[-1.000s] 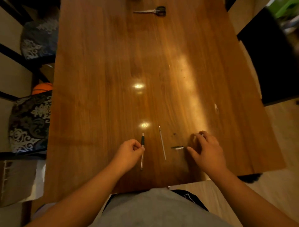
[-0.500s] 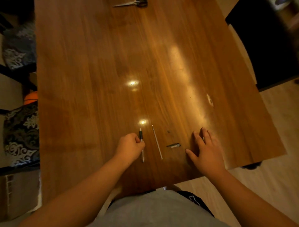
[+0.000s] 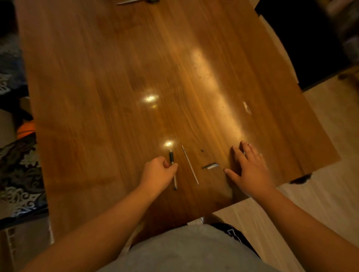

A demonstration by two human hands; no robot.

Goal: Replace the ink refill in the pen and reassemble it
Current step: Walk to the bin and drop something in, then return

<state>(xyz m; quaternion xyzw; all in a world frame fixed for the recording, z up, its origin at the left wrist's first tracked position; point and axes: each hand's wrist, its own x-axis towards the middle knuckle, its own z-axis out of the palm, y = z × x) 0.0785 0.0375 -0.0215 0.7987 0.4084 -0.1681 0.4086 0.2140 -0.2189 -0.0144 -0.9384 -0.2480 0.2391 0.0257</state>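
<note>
A slim pen body (image 3: 172,166) with a black grip lies on the wooden table (image 3: 116,77), pointing away from me. My left hand (image 3: 158,173) is curled around its middle, thumb and fingers pinching it. Just to the right lies a thin pale ink refill (image 3: 190,164). Farther right are a short dark and silver pen part (image 3: 210,166) and a tiny dark piece (image 3: 202,150). My right hand (image 3: 249,168) rests flat on the table with fingers spread, right of the short part and not touching it.
The tips of scissors (image 3: 126,2) show at the table's far edge. A small pale chip (image 3: 247,107) marks the wood at right. A patterned cushion (image 3: 17,174) and an orange ball (image 3: 26,130) are at left. The table's near edge lies just behind my hands.
The view has drifted, so the table sits lower left and the scissors are almost out of frame. My right hand slid right, away from the short pen part, and flattened. The left hand stays on the pen.
</note>
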